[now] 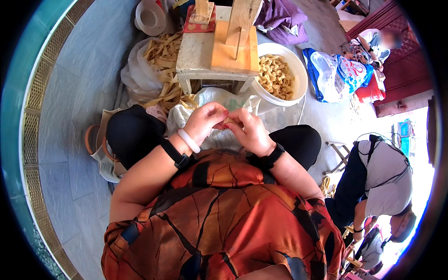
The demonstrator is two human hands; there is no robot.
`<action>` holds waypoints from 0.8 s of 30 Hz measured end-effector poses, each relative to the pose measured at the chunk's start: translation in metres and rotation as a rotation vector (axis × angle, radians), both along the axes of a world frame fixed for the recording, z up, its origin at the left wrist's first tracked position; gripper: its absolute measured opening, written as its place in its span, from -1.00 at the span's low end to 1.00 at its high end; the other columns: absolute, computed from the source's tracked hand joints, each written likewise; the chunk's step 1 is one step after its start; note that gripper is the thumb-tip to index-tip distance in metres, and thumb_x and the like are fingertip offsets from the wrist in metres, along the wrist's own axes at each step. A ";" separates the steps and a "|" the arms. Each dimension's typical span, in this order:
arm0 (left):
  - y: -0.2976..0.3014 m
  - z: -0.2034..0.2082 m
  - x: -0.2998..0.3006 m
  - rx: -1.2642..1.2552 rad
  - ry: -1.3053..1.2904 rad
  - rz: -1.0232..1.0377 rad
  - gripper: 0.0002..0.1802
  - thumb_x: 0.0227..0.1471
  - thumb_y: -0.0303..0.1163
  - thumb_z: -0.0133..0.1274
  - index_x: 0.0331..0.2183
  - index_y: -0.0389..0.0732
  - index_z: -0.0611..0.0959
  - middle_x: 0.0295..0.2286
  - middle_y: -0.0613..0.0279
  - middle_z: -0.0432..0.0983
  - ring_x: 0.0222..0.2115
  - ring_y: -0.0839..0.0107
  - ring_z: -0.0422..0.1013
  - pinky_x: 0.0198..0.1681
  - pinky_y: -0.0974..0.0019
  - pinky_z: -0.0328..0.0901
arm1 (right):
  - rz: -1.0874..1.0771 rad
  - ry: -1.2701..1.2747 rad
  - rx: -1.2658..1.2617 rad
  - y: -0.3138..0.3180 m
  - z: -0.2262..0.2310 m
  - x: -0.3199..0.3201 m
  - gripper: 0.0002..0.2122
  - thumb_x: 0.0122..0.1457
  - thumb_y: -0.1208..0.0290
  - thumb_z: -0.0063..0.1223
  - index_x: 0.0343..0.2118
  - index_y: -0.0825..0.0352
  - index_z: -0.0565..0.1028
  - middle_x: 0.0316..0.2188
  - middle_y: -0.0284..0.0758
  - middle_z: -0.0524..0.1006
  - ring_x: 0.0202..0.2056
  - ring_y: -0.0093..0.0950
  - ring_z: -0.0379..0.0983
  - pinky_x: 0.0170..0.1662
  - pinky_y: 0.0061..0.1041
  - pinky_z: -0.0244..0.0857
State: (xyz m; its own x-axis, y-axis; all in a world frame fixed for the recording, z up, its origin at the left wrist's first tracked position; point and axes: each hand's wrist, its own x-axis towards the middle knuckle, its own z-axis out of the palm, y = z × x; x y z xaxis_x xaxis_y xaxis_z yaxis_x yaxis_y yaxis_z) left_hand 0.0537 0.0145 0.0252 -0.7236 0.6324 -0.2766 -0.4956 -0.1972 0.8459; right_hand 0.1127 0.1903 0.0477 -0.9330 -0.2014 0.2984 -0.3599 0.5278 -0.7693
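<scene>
My left hand (203,122), with a pale bangle and a black band at the wrist, meets my right hand (250,131) in front of my lap. Fingers and thumbs of both are pinched together, tip to tip. Whatever lies between them is small, tan and mostly hidden by the fingers. Beneath the hands a whitish sack (219,139) is spread over my lap. Just ahead stands a low worn stool (193,58) bearing a wooden block with an upright post (240,28). Right of it, a white tub (301,77) holds many knotted tan pieces (275,77).
Long yellowish strips (163,58) spill from a clear plastic bag (135,70) left of the stool. A cloth bag (105,161) sits by my left knee. A purple cloth bundle (282,21) lies behind the tub. One person (373,46) sits far right; another (385,172) bends nearby.
</scene>
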 end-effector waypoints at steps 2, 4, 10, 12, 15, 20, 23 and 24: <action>-0.009 -0.006 0.000 -0.018 0.074 -0.102 -0.90 0.16 -0.37 0.01 -0.31 -0.18 0.53 -0.39 0.39 0.47 -0.40 0.60 0.39 -0.31 0.53 0.30 | 0.043 -0.180 -0.093 0.004 0.001 0.008 -0.80 0.09 0.52 0.14 -0.26 0.36 0.37 -0.52 -0.27 0.51 -0.47 -0.38 0.47 -0.41 -0.45 0.32; -0.012 0.003 0.004 -0.003 0.101 -0.209 -0.93 0.15 -0.41 0.00 -0.31 -0.19 0.52 -0.39 0.39 0.48 -0.39 0.59 0.39 -0.31 0.53 0.29 | 0.089 -0.473 -0.206 0.016 0.008 0.014 -0.84 0.15 0.53 0.10 -0.26 0.36 0.36 -0.55 -0.36 0.50 -0.50 -0.56 0.45 -0.46 -0.56 0.30; -0.005 0.028 0.007 -0.242 0.859 -0.376 -0.85 0.15 -0.38 0.00 -0.39 -0.27 0.48 -0.53 0.17 0.45 -0.50 0.35 0.42 -0.42 0.33 0.29 | 0.173 -0.754 -0.590 0.029 0.038 0.028 -0.86 0.23 0.57 -0.02 -0.19 0.37 0.31 -0.44 -0.40 0.47 -0.39 -0.65 0.44 -0.33 -0.65 0.35; -0.006 0.052 0.009 -0.303 1.042 -0.365 -0.81 0.14 -0.35 0.01 -0.43 -0.27 0.48 -0.55 0.12 0.43 -0.52 0.23 0.41 -0.44 0.28 0.27 | 0.251 -0.693 -0.768 0.032 0.046 0.032 -0.85 0.23 0.58 -0.03 -0.18 0.37 0.29 -0.37 -0.36 0.47 -0.35 -0.63 0.45 -0.31 -0.63 0.37; 0.000 0.079 0.021 -0.091 0.827 -0.407 -0.73 0.18 -0.26 -0.03 -0.41 -0.28 0.51 -0.55 0.14 0.48 -0.53 0.26 0.42 -0.43 0.29 0.28 | 0.409 -0.706 -0.763 0.030 0.071 0.033 -0.83 0.20 0.61 0.00 -0.23 0.30 0.27 -0.32 -0.36 0.46 -0.32 -0.61 0.46 -0.29 -0.63 0.38; -0.010 0.122 0.026 0.069 0.632 -0.601 -0.74 0.22 -0.31 -0.07 -0.31 -0.31 0.59 -0.49 0.21 0.52 -0.46 0.52 0.39 -0.33 0.43 0.29 | 0.534 -0.707 -0.743 0.025 0.121 0.041 -0.83 0.15 0.66 0.03 -0.30 0.27 0.30 -0.42 -0.47 0.41 -0.43 -0.70 0.37 -0.42 -0.70 0.24; -0.014 0.148 0.033 0.124 0.485 -0.601 -0.75 0.20 -0.32 -0.04 -0.34 -0.32 0.58 -0.55 0.23 0.46 -0.52 0.51 0.32 -0.37 0.40 0.26 | 0.526 -0.506 -0.451 0.025 0.144 0.035 -0.81 0.00 0.63 0.22 -0.42 0.31 0.38 -0.49 -0.39 0.41 -0.52 -0.53 0.37 -0.47 -0.55 0.17; -0.014 0.146 0.033 0.104 0.502 -0.585 -0.77 0.19 -0.34 -0.05 -0.35 -0.32 0.57 -0.56 0.22 0.46 -0.53 0.50 0.33 -0.39 0.39 0.25 | 0.531 -0.531 -0.421 0.026 0.147 0.033 -0.81 0.00 0.63 0.23 -0.43 0.30 0.39 -0.50 -0.40 0.41 -0.52 -0.52 0.36 -0.47 -0.54 0.16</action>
